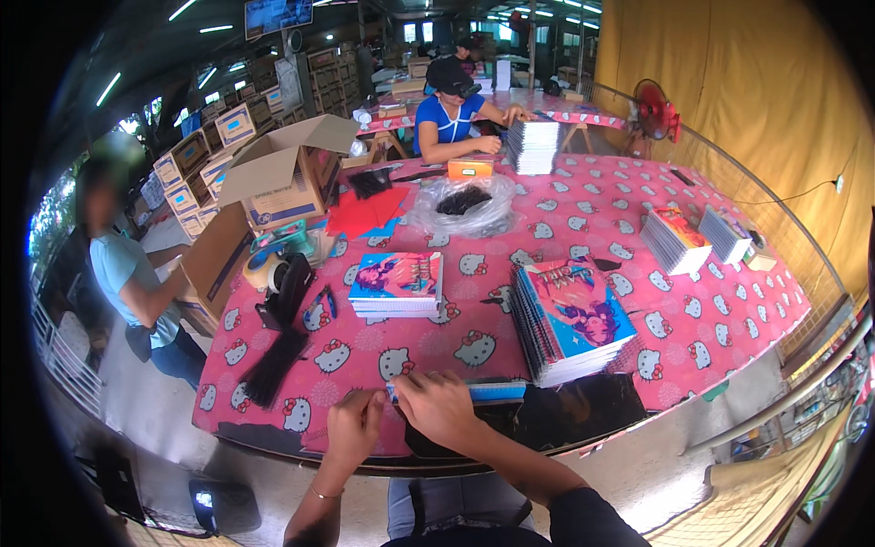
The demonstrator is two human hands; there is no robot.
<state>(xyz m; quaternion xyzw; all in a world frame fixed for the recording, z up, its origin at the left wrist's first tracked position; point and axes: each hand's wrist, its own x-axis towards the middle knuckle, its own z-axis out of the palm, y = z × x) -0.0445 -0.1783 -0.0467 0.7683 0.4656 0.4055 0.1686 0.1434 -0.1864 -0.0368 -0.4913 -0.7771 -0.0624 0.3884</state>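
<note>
At the table's near edge lies a blue-covered notebook (497, 392), seen nearly edge-on. My right hand (437, 410) is closed over its left part, fingers bent round the edge. Beside its left end, my left hand (355, 426) is closed in a pinch; what sits between those fingers is too small to make out. A tall stack of spiral notebooks (583, 314) with pink and blue covers stands just beyond, to the right. A shorter notebook stack (396, 284) lies farther off, left of the middle. A bundle of thin black strands (273, 366) rests left of my hands.
A tape dispenser (284, 290) and blue-handled pliers (319, 303) lie at the left. Beyond are a plastic bag (460, 208) of black pieces, red sheets (365, 214) and an open carton (283, 173). A person (447, 114) works across the table; another (132, 273) stands left.
</note>
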